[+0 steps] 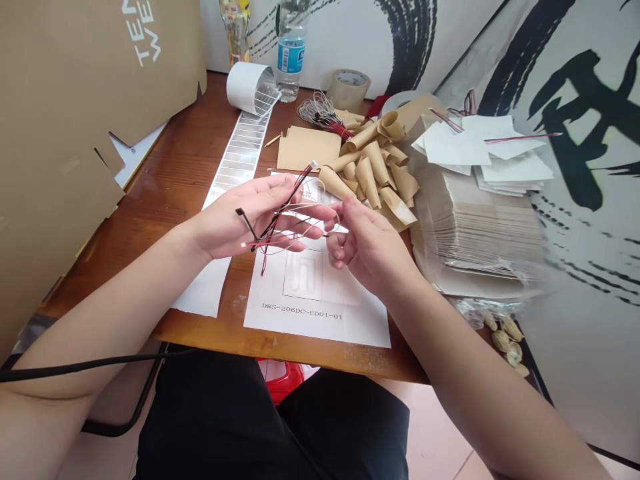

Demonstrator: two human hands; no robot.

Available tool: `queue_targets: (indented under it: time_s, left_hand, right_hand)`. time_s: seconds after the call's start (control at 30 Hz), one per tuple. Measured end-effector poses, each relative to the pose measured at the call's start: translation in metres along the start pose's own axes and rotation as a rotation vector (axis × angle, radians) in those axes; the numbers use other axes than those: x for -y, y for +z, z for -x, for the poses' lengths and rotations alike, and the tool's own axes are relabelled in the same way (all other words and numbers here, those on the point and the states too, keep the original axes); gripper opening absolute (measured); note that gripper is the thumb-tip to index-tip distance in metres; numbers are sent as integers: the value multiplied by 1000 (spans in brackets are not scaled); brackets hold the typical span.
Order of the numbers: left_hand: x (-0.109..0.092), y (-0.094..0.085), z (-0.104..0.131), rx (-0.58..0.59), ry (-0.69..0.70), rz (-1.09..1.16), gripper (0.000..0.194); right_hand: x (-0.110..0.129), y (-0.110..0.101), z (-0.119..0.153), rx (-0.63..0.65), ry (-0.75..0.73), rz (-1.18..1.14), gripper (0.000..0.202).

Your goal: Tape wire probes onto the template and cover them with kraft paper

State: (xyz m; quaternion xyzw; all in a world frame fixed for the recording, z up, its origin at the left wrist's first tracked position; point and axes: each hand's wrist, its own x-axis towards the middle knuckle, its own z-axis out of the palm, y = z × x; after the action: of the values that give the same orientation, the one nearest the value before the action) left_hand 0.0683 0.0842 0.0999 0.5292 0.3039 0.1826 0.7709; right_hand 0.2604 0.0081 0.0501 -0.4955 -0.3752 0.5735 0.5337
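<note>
My left hand (255, 212) is turned palm up, its thumb pinning a small wire harness (273, 225) against the fingers. Thin red and black wires make up the harness, along with pale leads and small white plugs at the ends. Closed in a pinch, my right hand (363, 240) grips the pale leads close to the left fingertips. Both hands hover over a printed sheet (317, 327) marked DRS-206DC-E001-01. A clear flat piece (306, 277) with a looped shape appears on the sheet, partly hidden by the hands.
Rolled brown paper pieces (367, 177) lie behind my right hand, near a bundle of wires (323, 113). A label roll (245, 88) trails its strip (240, 157) to the left. Bagged brown card stacks (493, 227), a water bottle (291, 53) and a tall carton (95, 100) surround the workspace.
</note>
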Motion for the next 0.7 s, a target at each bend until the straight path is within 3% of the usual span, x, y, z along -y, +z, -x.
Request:
queue_targets:
  time_s: [0.23, 0.37, 0.5, 0.7]
  left_hand:
    - [1, -8, -3, 45, 64, 53, 23]
    - [0, -13, -3, -2, 115, 5, 23]
    - [-5, -14, -1, -74, 58, -80, 24]
    - [-13, -24, 2, -15, 93, -158, 25]
  right_hand:
    - [6, -2, 2, 172, 60, -42, 43]
    - [8, -3, 2, 142, 28, -87, 40]
    - [6, -3, 0, 108, -29, -50, 37]
    - [8, -14, -6, -53, -138, -52, 38]
